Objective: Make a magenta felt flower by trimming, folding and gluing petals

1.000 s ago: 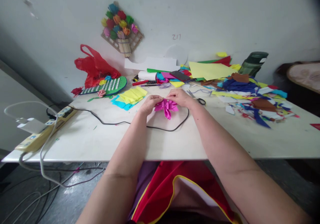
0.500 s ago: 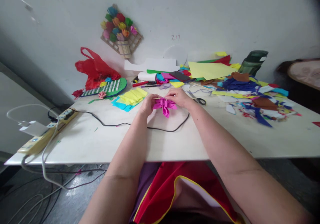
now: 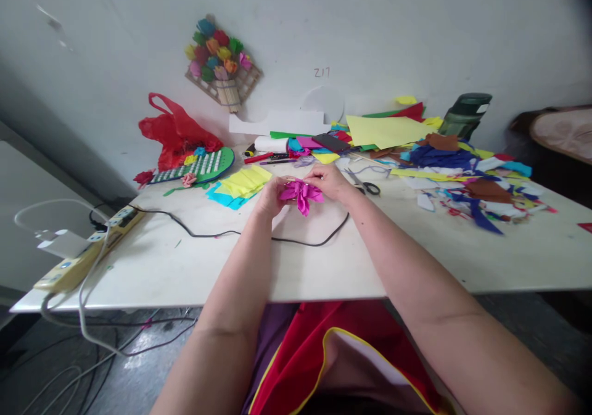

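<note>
Between my hands, above the middle of the white table (image 3: 324, 273), is a magenta paper flower (image 3: 303, 198) with several petals spread out and hanging down. My left hand (image 3: 274, 197) is closed on its left side. On the upper right, my right hand (image 3: 327, 180) pinches at the flower with fingers bent together. The fingertips partly hide the flower's centre. Scissors (image 3: 367, 187) lie just right of my right hand. Yellow paper sheets (image 3: 245, 182) and blue paper sheets (image 3: 226, 199) lie left of my left hand.
A black cable (image 3: 319, 242) crosses the table below my hands. At left stands a power strip (image 3: 69, 273) with a white charger (image 3: 65, 242). Paper scraps (image 3: 490, 190) and a green bottle (image 3: 465, 116) are at right. A red bag (image 3: 171, 128) rests against the wall.
The flower has turned a little and shifted slightly left in my hands. Both hands keep their hold, and the whole view has tilted slightly.
</note>
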{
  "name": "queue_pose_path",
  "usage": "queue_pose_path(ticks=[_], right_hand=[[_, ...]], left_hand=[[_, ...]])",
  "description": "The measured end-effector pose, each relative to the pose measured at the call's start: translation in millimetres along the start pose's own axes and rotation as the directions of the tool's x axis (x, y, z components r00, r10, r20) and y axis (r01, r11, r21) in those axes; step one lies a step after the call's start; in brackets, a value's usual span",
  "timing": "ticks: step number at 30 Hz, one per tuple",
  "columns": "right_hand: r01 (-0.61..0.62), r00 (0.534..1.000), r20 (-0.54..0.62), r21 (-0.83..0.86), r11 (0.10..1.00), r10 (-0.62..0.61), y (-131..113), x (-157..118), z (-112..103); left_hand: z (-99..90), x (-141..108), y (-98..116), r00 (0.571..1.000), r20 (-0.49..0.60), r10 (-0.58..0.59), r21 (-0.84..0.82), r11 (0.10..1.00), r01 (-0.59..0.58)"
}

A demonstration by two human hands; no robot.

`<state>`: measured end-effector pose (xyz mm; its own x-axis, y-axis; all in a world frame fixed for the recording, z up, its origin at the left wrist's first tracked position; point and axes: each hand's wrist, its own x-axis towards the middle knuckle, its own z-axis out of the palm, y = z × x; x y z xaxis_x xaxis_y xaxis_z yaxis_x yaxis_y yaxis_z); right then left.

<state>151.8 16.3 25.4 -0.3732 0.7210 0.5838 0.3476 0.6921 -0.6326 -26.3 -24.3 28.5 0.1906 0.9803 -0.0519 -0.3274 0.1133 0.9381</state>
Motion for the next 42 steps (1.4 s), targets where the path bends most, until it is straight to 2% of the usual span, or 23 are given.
queue_pose_path(ticks=[10,23,35,42], right_hand=[[0.003,0.996,-0.086,-0.067,0.998,-0.009,1.5,0.4,6.5],[-0.026,0.993,-0.119,-0.147,0.989,0.008,-2.4,-0.4,9.9],[-0.046,0.994,-0.101,-0.173,0.984,0.029,-4.0,-0.7,8.7],[-0.067,0.993,-0.106,-0.194,0.979,0.047,-4.8,-0.2,8.6]], left_hand=[[-1.6,2.5,-5.0,0.99,-0.04,0.138,0.115,0.984,-0.132],[-5.2,8.4,-13.5,0.973,-0.056,0.226,0.107,0.97,-0.219],[-5.5,6.2,-8.7,0.993,-0.041,0.11,0.067,0.992,-0.107],[-7.8,4.8,-8.6,0.996,0.006,0.092,0.059,0.994,-0.092]])
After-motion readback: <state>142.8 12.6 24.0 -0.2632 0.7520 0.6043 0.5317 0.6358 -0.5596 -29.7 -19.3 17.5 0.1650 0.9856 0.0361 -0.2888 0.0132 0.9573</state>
